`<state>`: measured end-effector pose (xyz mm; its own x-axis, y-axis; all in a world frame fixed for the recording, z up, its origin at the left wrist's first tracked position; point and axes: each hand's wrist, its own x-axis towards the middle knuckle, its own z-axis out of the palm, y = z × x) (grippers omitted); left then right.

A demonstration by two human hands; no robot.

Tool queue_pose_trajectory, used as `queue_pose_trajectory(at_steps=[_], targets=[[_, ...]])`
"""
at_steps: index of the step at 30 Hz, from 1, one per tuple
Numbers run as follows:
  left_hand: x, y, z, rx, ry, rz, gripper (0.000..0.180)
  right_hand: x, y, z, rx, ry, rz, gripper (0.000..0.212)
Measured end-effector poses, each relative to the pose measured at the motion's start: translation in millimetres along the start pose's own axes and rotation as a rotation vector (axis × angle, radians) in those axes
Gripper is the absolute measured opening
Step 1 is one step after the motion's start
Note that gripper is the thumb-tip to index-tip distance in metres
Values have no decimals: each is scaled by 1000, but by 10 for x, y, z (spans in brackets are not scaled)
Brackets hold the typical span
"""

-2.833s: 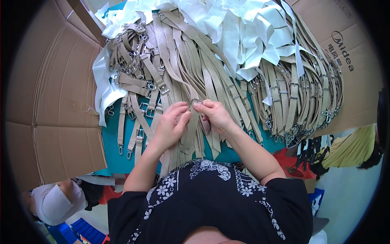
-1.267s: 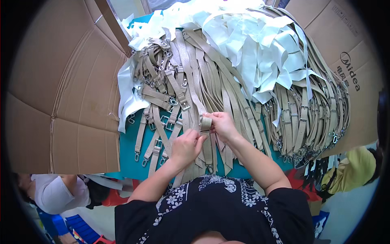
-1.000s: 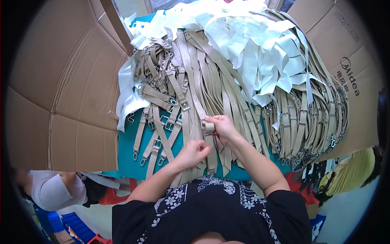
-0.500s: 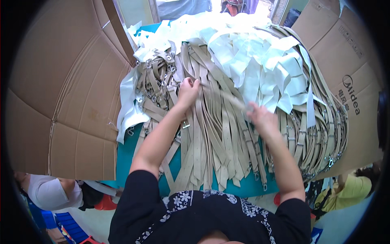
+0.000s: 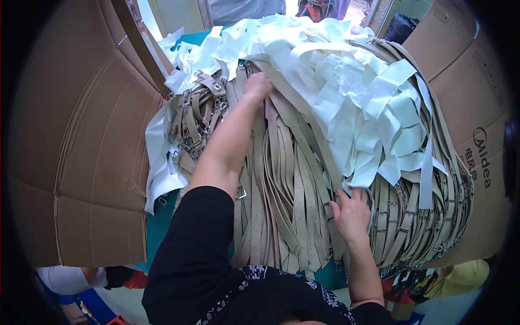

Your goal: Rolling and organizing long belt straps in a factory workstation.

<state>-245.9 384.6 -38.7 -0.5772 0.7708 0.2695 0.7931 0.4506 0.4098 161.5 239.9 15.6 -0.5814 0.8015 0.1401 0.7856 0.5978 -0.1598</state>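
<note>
Long beige straps [image 5: 271, 184] with punched holes and metal buckles hang side by side over the front of the table. At the far end of the bundle, my left hand [image 5: 257, 86] is closed among the straps. Its curled fingers are partly hidden, so what they grip cannot be made out. My right hand [image 5: 352, 216] lies nearer me, thumb and fingers apart, on the straps by the lower edge of the white sheets [image 5: 346, 108]. A wide beige strap [image 5: 298, 103] slants from beside my left hand toward my right hand.
A tangle of short straps with metal clips [image 5: 197, 114] sits at left. More buckled straps [image 5: 411, 216] hang at right. Cardboard walls [image 5: 97, 162] flank the teal table [image 5: 157, 238] on both sides. Other people, one in a yellow top [image 5: 460, 279], are behind the cardboard.
My left hand has moved farther away, up the strap bundle. My right hand has come down and nearer me, its fingers now spread. The thin strip stretched between my hands is no longer there.
</note>
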Motion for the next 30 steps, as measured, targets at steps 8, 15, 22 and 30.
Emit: queue_pose_trajectory(at_steps=[8,15,22,30], targets=[[-483,-322,-523,346,-497,-108,44,443,-1050,410,636,-29,-610,33],[-845,-586,-383,-670,-356,-510,40,801,-1419,953,438,-48,-321,46],[-980,-865,-729,-1157,-433,-633,19,912,-1072,823,557,-94,-226,45],[-1143,-481,-571,-1273,-533,-657,17,777,-1400,611,1188,-311,-88,36]])
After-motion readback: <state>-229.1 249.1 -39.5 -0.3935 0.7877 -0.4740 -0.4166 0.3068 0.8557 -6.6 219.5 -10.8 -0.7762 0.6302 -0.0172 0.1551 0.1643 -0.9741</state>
